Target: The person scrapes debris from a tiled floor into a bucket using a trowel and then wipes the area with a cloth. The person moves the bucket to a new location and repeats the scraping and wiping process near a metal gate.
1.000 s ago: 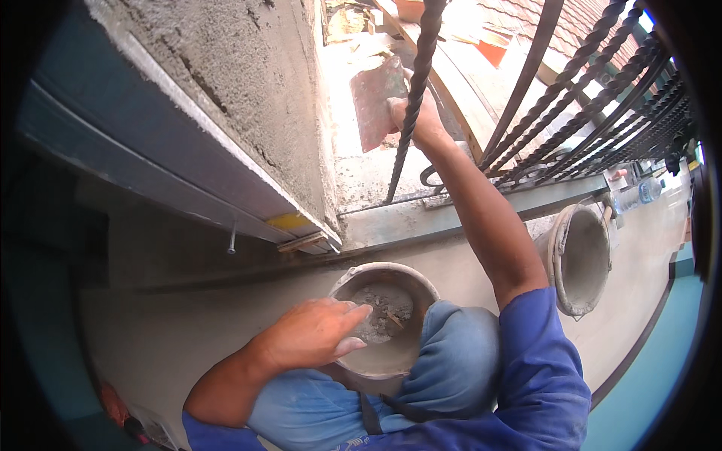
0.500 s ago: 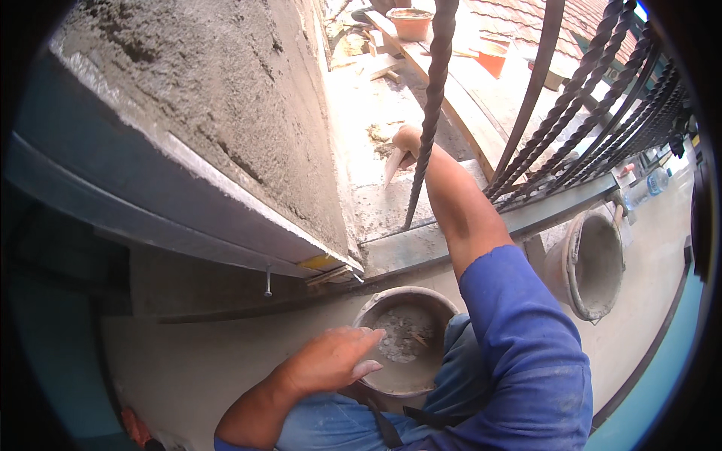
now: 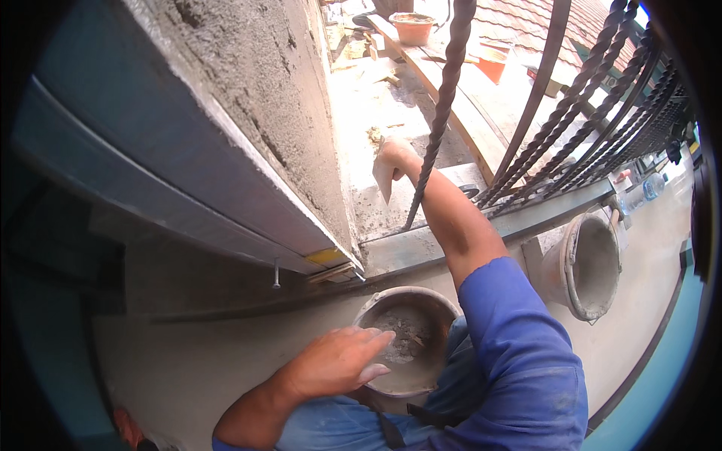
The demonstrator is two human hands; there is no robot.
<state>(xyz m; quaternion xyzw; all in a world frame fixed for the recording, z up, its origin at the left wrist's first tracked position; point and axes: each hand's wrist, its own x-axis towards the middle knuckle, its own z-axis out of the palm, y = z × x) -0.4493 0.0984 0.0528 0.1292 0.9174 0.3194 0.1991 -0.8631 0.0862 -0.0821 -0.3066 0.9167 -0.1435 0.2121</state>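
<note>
Beyond railing (image 3: 449,84) — right hand (image 3: 398,156), one flat tool (image 3: 383,182)

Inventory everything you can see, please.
Flat tool: one, pale, upper centre
Bucket with debris: one, grey, lower centre
Second bucket: one, grey, right
Tubs: two, orange, top
Railing: one, dark, upper right
Plank: at least one, brown, beyond railing
Roof tiles: many, reddish, top right
Wall: one, grey, upper left
Bolt: one, silvery, left
Bottle: at least one, clear, right
Trousers, sleeves: pair each, blue, bottom
Left hand: one, bare, by first bucket
Right hand: one, bare, gripping tool
</note>
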